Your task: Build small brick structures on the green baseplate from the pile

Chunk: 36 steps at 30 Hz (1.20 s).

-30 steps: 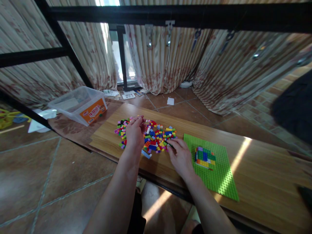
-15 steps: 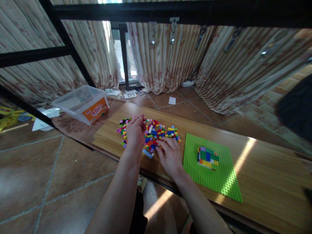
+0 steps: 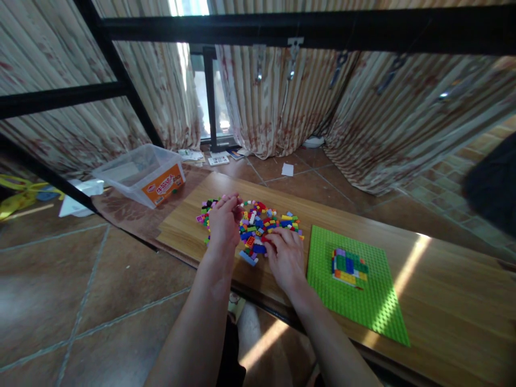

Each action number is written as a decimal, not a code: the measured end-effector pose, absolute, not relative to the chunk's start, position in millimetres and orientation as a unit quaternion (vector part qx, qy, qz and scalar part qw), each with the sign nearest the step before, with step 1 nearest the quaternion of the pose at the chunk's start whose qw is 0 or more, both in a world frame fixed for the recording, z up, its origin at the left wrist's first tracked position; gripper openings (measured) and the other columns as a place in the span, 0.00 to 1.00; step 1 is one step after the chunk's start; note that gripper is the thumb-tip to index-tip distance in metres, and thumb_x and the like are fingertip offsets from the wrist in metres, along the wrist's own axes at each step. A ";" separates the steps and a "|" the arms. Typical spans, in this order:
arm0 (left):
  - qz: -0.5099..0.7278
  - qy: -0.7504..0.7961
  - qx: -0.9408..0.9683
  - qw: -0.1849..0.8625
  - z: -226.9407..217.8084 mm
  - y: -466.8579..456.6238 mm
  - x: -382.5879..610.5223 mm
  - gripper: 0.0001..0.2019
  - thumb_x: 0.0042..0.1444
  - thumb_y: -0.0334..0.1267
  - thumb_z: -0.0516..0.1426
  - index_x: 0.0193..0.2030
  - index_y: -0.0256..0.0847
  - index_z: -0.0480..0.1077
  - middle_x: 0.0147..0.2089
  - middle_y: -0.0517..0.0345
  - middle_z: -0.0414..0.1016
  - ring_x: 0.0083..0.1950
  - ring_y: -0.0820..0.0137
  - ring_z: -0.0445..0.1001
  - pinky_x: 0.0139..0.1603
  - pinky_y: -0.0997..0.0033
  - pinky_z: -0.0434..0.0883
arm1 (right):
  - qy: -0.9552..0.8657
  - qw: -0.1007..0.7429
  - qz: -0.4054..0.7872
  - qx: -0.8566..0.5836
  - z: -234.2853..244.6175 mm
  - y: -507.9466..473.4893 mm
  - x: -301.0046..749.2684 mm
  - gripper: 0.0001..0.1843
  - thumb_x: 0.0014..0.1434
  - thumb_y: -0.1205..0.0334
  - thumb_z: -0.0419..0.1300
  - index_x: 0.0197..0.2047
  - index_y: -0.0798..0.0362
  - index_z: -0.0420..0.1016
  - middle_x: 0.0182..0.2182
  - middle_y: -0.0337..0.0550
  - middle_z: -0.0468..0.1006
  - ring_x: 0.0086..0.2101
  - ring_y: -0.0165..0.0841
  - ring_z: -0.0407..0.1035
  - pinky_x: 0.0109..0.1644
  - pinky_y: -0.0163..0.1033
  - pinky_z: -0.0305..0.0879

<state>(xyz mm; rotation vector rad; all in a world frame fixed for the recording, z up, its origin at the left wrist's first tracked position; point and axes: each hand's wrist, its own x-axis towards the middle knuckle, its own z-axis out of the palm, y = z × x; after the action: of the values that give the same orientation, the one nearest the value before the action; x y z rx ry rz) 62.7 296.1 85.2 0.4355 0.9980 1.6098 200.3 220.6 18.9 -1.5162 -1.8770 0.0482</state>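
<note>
Loose toy building bricks (image 3: 253, 220) in many colours lie in a heap on the wooden tabletop (image 3: 181, 223). Above the heap's left part is my left hand (image 3: 224, 220), its fingers curled together; whatever they may hold is hidden. My right hand (image 3: 287, 258) rests at the near right edge of the heap, thumb and fingers closed about a small red brick (image 3: 265, 238). Right of that hand lies a green studded baseplate (image 3: 355, 314). On it sits a low multicoloured brick build (image 3: 349, 266), with green, blue, yellow, white and orange pieces.
A clear plastic bin (image 3: 141, 172) with an orange label stands at the table's left end. Black metal bars (image 3: 258, 29) cross in front of striped curtains (image 3: 274, 102). Papers (image 3: 219, 158) lie on the tiled floor beyond the table.
The whole view has shifted slightly, so things sit a bit lower and further right. My right hand's fingers have drawn in around the red brick. My left hand stays over the heap.
</note>
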 end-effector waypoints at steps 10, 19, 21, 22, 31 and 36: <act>0.320 0.688 0.601 0.251 68.5 293.5 46.2 0.04 0.48 0.33 0.59 0.28 0.39 0.76 0.30 0.54 0.77 0.34 0.66 0.73 0.39 0.69 0.67 | -0.692 0.383 -0.015 -0.612 7.8 224.6 215.2 0.10 0.60 0.63 0.57 0.43 0.52 0.77 0.43 0.47 0.76 0.45 0.42 0.65 0.57 0.53 0.57; 0.149 0.735 0.656 0.087 63.3 288.1 64.4 0.10 0.55 0.36 0.54 0.41 0.40 0.75 0.44 0.47 0.79 0.46 0.58 0.76 0.46 0.63 0.70 | -0.681 0.420 0.004 -0.600 13.1 216.8 213.0 0.09 0.61 0.64 0.57 0.41 0.51 0.78 0.43 0.46 0.76 0.46 0.39 0.66 0.54 0.49 0.61; 0.146 0.731 0.661 0.082 63.9 288.9 64.1 0.10 0.54 0.35 0.54 0.39 0.40 0.76 0.43 0.47 0.79 0.46 0.58 0.76 0.45 0.63 0.70 | -0.677 0.426 0.007 -0.600 15.1 214.4 213.5 0.09 0.61 0.65 0.57 0.41 0.51 0.78 0.43 0.46 0.76 0.46 0.39 0.66 0.52 0.48 0.62; 0.146 0.730 0.663 0.084 65.4 289.3 63.2 0.10 0.54 0.34 0.54 0.38 0.40 0.76 0.42 0.47 0.79 0.45 0.57 0.76 0.44 0.63 0.70 | -0.675 0.430 0.008 -0.600 16.3 213.4 214.1 0.09 0.61 0.65 0.57 0.41 0.51 0.78 0.43 0.45 0.76 0.46 0.39 0.66 0.52 0.47 0.62; 0.375 0.550 0.661 0.347 79.0 284.1 83.0 0.10 0.51 0.40 0.56 0.31 0.36 0.76 0.29 0.56 0.77 0.32 0.69 0.72 0.35 0.72 0.67 | -0.623 0.517 0.065 -0.583 41.4 204.3 233.6 0.10 0.62 0.62 0.57 0.45 0.50 0.76 0.42 0.45 0.77 0.46 0.37 0.69 0.52 0.46 0.65; 0.355 0.405 0.559 0.630 77.6 260.1 129.1 0.11 0.48 0.43 0.59 0.31 0.35 0.74 0.22 0.63 0.68 0.21 0.78 0.61 0.23 0.77 0.60 | -0.602 0.555 0.105 -0.564 52.0 195.1 249.7 0.12 0.62 0.62 0.57 0.48 0.49 0.75 0.43 0.44 0.77 0.44 0.35 0.70 0.49 0.44 0.68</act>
<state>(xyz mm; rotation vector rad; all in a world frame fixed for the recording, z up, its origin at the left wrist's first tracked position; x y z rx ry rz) 129.1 260.1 77.6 1.2798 0.9274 0.8131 249.7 195.1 52.0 -1.3319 -1.4222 0.2475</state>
